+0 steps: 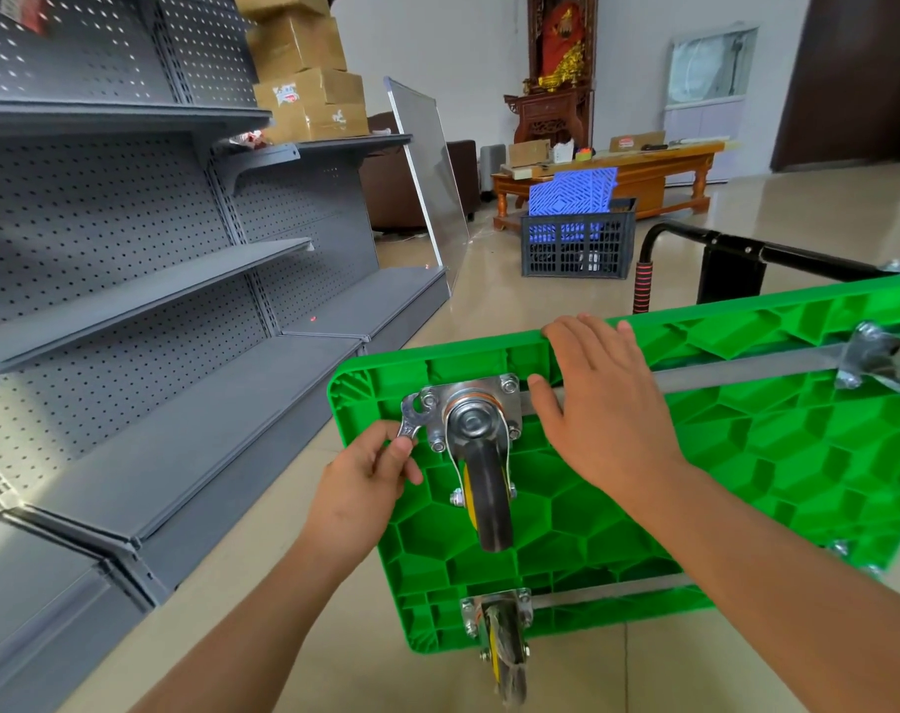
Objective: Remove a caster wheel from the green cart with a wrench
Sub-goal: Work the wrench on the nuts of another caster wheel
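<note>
Here the green cart (695, 455) lies tipped up with its ribbed underside facing the person and its black handle (746, 247) on the far side. The left hand (365, 476) pinches the flat metal wrench (414, 416) between thumb and curled fingers; just beyond those fingertips the wrench head sits at the bolt on the near-left corner of the wheel's mounting plate (489, 398). The caster wheel (491, 501) itself hangs just to the right of the left fingers, still bolted on. The right hand (602, 403) rests flat on the cart with fingers straight and spread, their tips reaching the cart's upper edge, thumb near the plate. A second wheel (507, 656) sits lower, toward the person. Grey shelves (155, 301) stand off to the left.
</note>
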Available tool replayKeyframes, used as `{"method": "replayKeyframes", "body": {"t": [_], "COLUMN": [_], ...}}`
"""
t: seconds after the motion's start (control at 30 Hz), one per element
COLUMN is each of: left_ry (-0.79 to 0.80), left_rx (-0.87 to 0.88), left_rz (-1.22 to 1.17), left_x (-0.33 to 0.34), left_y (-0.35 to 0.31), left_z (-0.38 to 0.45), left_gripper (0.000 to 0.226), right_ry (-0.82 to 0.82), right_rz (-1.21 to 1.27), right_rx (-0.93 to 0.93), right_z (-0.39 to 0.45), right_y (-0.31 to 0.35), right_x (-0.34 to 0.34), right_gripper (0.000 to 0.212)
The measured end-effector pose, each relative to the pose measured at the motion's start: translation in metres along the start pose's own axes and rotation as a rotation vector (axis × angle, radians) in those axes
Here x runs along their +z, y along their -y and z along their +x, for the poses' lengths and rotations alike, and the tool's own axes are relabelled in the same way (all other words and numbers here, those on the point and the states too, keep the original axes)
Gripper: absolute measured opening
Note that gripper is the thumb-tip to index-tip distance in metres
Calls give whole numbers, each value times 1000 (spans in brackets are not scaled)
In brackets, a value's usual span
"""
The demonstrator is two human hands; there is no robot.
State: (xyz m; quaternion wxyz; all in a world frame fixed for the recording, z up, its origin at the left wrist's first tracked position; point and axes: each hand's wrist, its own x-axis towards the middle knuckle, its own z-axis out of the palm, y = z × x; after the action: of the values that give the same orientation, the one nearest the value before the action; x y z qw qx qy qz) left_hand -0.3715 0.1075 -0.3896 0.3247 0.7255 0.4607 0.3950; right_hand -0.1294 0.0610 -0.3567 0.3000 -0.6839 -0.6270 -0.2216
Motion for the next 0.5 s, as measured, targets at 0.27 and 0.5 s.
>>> {"method": "replayKeyframes", "body": {"t": [0.27, 0.5], "left_ry": [38, -3], "left_rx": [21, -51], "left_rz": [-105, -158], "left_x": [0, 9], "left_y": [0, -2], "left_z": [-4, 0], "left_gripper": [21, 16], "right_ry": [-7, 0], "right_rz": [11, 16], "right_rx": [2, 1], "right_z": [-1, 0], "right_y": [1, 1], "right_x": [-2, -2], "right_gripper": [50, 51]}}
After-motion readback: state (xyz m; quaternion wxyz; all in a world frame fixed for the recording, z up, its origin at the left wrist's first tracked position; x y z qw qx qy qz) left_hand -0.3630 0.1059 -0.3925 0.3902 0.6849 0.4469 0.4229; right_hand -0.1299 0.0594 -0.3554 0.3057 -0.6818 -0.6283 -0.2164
